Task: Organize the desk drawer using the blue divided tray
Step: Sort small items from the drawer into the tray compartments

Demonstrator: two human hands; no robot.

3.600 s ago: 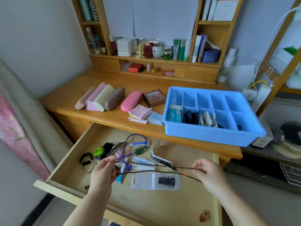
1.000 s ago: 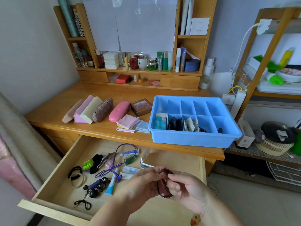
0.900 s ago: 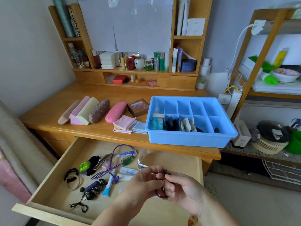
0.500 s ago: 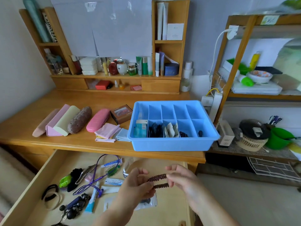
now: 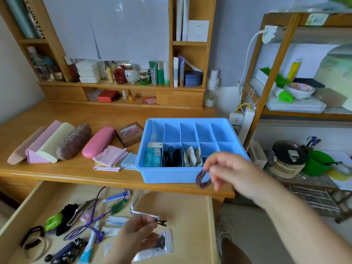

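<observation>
1. Step in hand, judged: carrying a coiled bead string (image 5: 203, 177) from the open drawer (image 5: 190, 210) up to the blue divided tray (image 5: 171, 174).
2. Right hand (image 5: 228, 170) raised in front of the tray's near right corner, grip pinched shut on the coiled beads, loop dangling just over the near wall; somewhat blurred.
3. Left hand (image 5: 137, 235) low over the drawer, fingertips pinched on a small dark clip (image 5: 162, 222).
4. Next move, judged: lifting the coil clear of the near wall, then loosening the pinch over a near-row cell toward the right corner, keeping the loops bunched so nothing drapes over a divider.
5. Tray set at the counter's (image 5: 66, 174) near right corner, ten cells in two rows. Far row apparently empty. Near row, left to right: a teal packet (image 5: 153, 156), dark folded items (image 5: 173, 156), pale sachets (image 5: 192, 156), then a small dark item partly hidden behind the hand; last cell not fully seen.
6. Drawer below the counter's near edge, pulled open, loosely filled: purple cord (image 5: 95, 214), black hair ties (image 5: 32, 235), green clip (image 5: 52, 221), small tubes, a clear zip bag (image 5: 162, 246).
7. Left of the tray, along the counter's middle: a row of glasses cases (image 5: 57, 143), folded cloths (image 5: 112, 159), a small brown box (image 5: 130, 133).
</observation>
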